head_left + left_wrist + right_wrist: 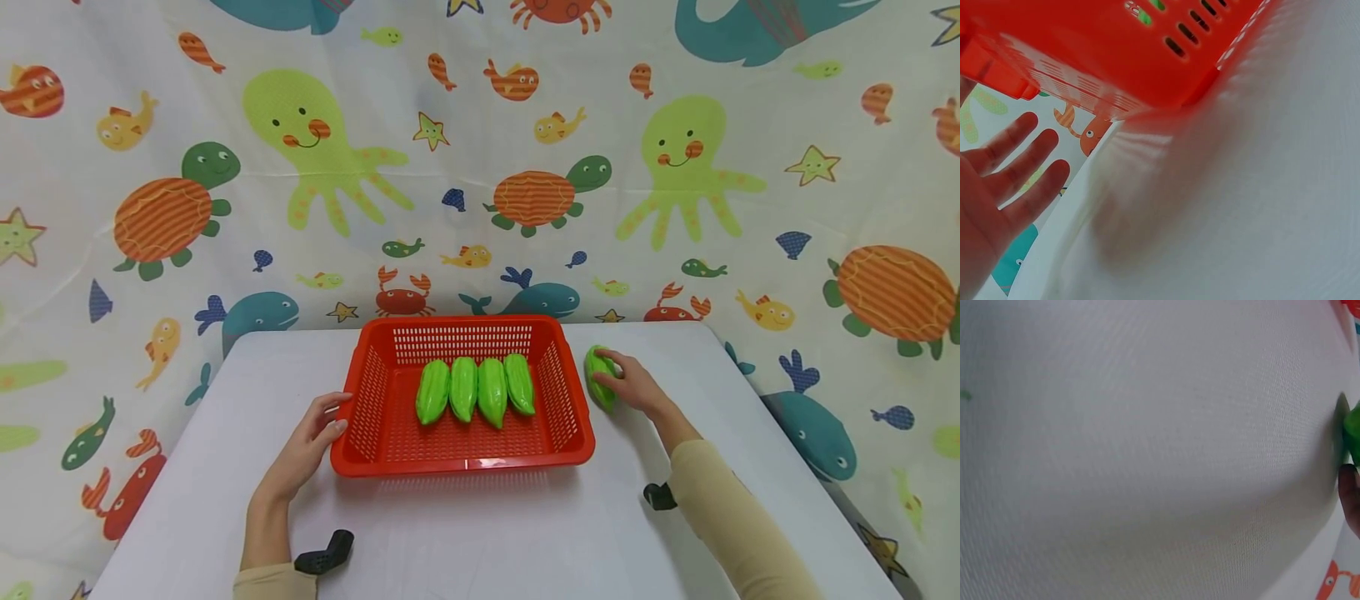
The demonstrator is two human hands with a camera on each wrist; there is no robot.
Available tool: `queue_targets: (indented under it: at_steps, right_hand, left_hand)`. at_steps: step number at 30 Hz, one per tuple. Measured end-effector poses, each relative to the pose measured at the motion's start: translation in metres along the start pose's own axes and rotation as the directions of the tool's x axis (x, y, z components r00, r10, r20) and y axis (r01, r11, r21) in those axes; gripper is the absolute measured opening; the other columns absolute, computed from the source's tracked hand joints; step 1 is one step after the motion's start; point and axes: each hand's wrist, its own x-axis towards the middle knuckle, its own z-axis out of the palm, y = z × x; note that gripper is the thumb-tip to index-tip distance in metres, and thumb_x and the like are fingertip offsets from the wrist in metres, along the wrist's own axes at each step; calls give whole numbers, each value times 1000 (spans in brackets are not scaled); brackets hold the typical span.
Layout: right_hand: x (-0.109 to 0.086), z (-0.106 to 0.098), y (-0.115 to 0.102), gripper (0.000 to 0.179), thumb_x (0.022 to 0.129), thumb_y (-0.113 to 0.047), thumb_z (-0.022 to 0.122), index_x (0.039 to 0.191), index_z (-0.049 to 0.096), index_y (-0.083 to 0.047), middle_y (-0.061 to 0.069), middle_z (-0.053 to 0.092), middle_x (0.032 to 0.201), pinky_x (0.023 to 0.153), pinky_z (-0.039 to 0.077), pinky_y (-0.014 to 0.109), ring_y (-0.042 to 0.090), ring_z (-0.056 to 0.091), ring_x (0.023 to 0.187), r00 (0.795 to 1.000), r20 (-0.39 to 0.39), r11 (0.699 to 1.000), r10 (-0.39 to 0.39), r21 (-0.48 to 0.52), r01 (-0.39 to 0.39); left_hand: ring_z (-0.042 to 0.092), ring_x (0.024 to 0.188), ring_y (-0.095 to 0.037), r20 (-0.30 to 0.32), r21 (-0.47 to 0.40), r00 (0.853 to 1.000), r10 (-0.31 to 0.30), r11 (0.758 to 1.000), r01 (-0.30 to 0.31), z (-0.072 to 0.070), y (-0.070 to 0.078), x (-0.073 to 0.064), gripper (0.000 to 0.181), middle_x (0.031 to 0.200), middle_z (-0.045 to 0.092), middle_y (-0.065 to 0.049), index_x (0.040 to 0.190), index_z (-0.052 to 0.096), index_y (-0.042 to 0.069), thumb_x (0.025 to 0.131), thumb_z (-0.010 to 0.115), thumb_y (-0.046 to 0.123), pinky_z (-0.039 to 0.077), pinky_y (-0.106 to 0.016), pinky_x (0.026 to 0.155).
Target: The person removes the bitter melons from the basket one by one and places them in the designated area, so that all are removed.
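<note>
A red plastic basket (465, 460) with slotted walls stands mid-table. Four-sided in outline, it holds several glossy green, ridged star fruits (462, 388) lying side by side. My left hand (306, 442) is at the basket's left rim, its fingertips right at the edge. The left wrist view shows three of its fingers (1025, 165) straight and spread outside the basket wall. To the right of the basket, my right hand (637, 385) grips another green star fruit (600, 379), thumb and fingers on either side of it. Only a tip of that fruit (1352, 431) shows in the right wrist view.
The white-covered table (480, 542) reaches back to a hanging cloth (465, 200) printed with sea animals. A black wrist-worn device (326, 553) sits at the left wrist, and another black device (660, 497) at the right.
</note>
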Motion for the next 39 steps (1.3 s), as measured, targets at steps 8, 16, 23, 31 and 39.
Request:
queue_targets:
  at_steps: [8,16,23,31,39]
  right_hand:
    - [-1,0,0,63,99,-28,58,153,31,-12,24,32,151,105,35,61,45,31,136,1000,-3,1000,-12,27,12]
    - [-1,-2,2,64,100,-33,56,154,29,-15,22,24,157,105,36,60,48,34,136,1000,-13,998,16,64,-15]
    - [-3,-5,2,67,98,-41,56,155,28,-18,21,23,157,105,38,58,46,37,134,995,-57,988,84,131,-76]
    - [-6,-10,-14,65,98,-37,58,152,33,-13,20,30,155,106,36,58,42,35,137,983,-141,977,116,193,-88]
    - [-11,-17,-52,66,96,-41,61,148,40,-7,16,45,147,108,39,47,33,41,135,961,-274,961,28,270,49]
  left_hand:
    - [36,135,-36,4,1,1000,1,1000,-1,0,0,-1,51,150,35,-12,145,35,15,100,53,32,48,-50,97]
    - [36,134,-36,4,-7,1000,9,1000,-9,0,0,-2,50,150,35,-12,145,35,15,101,53,32,48,-50,97]
    - [36,134,-35,5,-15,1000,14,1000,-14,0,-2,-1,50,150,35,-11,145,36,16,100,53,31,51,-40,94]
    - [37,134,-35,9,-15,1000,16,1000,-16,0,-1,-1,50,150,36,-11,145,36,16,100,53,31,52,-39,94]
    - [35,135,-37,15,-13,1000,20,1000,-20,-1,0,0,49,149,36,-14,145,35,14,101,52,30,47,-54,97]
